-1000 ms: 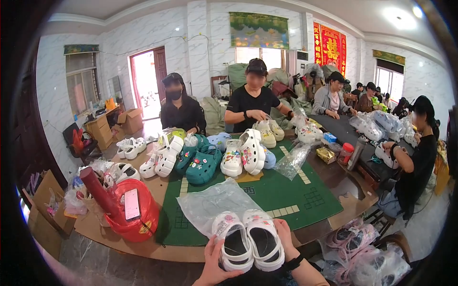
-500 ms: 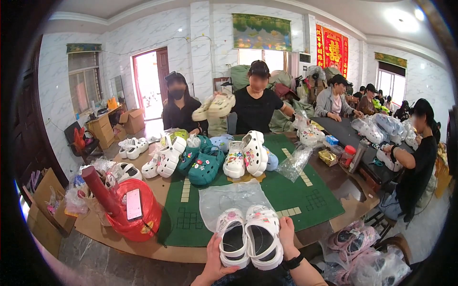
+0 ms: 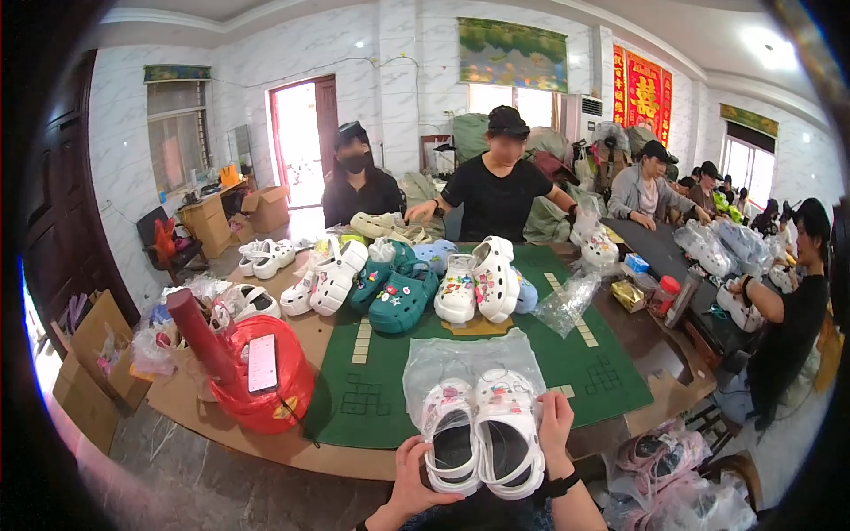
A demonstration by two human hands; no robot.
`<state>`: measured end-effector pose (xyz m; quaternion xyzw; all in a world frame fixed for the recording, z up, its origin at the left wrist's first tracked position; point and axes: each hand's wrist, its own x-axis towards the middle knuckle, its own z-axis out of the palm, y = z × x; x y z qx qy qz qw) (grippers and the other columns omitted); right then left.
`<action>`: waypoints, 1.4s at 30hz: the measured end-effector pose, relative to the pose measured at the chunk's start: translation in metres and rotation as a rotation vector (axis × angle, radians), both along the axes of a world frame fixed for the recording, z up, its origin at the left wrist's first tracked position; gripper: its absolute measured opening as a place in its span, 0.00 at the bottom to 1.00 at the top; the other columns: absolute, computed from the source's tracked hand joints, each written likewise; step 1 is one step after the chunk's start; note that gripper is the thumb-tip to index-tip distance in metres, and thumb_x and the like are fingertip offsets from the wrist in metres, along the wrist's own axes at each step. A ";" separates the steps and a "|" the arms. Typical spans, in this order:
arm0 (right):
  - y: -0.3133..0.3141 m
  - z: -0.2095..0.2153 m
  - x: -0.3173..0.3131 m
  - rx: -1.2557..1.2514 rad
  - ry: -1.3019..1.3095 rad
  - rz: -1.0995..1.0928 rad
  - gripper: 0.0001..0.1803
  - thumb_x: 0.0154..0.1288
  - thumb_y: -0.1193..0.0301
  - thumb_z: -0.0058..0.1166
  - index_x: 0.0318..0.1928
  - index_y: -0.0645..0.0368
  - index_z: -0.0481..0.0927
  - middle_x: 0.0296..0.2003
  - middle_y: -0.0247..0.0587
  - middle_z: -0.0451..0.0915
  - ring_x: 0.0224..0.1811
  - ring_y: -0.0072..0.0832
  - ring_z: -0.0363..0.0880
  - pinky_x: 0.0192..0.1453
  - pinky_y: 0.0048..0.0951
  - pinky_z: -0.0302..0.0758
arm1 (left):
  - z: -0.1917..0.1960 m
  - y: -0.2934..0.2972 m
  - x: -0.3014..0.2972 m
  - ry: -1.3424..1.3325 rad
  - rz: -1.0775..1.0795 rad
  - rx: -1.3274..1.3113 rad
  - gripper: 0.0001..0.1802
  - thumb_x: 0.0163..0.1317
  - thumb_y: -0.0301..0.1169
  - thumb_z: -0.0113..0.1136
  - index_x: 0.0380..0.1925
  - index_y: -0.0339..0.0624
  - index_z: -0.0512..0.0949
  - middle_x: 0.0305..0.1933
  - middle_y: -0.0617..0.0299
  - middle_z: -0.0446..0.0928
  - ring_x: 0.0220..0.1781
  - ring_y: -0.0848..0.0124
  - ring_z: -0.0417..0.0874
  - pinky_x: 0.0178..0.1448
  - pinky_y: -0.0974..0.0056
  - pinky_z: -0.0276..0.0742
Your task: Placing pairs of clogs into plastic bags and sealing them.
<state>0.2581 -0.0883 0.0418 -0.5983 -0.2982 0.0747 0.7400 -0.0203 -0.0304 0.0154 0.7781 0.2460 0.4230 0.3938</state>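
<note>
A pair of white clogs (image 3: 508,447) with black insoles and colourful charms stands side by side, heels toward me. Their toes reach into a clear plastic bag (image 3: 474,354) that lies on the green table mat. My left hand (image 3: 414,482) grips the left clog, thumb under its heel and fingers along its outer side. At the right clog's outer side, my right hand (image 3: 556,434) is closed, fingertips pinching the bag's edge beside the shoe. A dark band circles my right wrist.
Green clogs (image 3: 403,301), white clogs (image 3: 496,279) and cream clogs (image 3: 390,227) stand across the table. A red plastic roll (image 3: 266,389) bears a phone (image 3: 263,363) at left. Bagged pink clogs (image 3: 660,451) lie low at right. Co-workers sit opposite and at right.
The clogs' toes have gone further into the bag, and my right hand has risen along its edge. A person opposite has set the cream clogs down on the table. The view has shifted.
</note>
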 end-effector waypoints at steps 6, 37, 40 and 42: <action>-0.017 -0.016 0.023 -0.072 0.007 0.358 0.13 0.70 0.70 0.54 0.52 0.60 0.73 0.34 0.24 0.71 0.33 0.11 0.65 0.38 0.17 0.64 | 0.008 0.009 0.004 0.020 0.035 0.065 0.63 0.27 0.58 0.86 0.61 0.40 0.63 0.62 0.47 0.60 0.68 0.50 0.62 0.71 0.49 0.61; -0.042 -0.030 -0.004 0.053 -0.042 0.457 0.42 0.49 0.46 0.74 0.55 0.61 0.73 0.38 0.26 0.67 0.41 0.18 0.63 0.48 0.24 0.62 | 0.034 0.034 0.016 0.266 -0.039 0.113 0.70 0.25 0.57 0.87 0.65 0.36 0.57 0.59 0.44 0.61 0.64 0.49 0.63 0.70 0.47 0.62; -0.032 -0.021 -0.019 0.137 -0.014 0.274 0.18 0.60 0.67 0.65 0.47 0.60 0.75 0.33 0.23 0.69 0.34 0.13 0.63 0.40 0.19 0.63 | 0.015 0.046 0.018 0.122 -0.052 -0.002 0.68 0.25 0.52 0.89 0.64 0.36 0.57 0.58 0.47 0.63 0.62 0.55 0.68 0.68 0.52 0.66; -0.025 -0.011 -0.025 0.153 0.028 0.231 0.13 0.62 0.71 0.62 0.45 0.60 0.76 0.32 0.23 0.70 0.33 0.13 0.63 0.38 0.18 0.63 | 0.017 0.048 0.018 0.026 -0.080 -0.086 0.65 0.27 0.44 0.90 0.62 0.37 0.56 0.58 0.50 0.65 0.60 0.62 0.72 0.67 0.56 0.70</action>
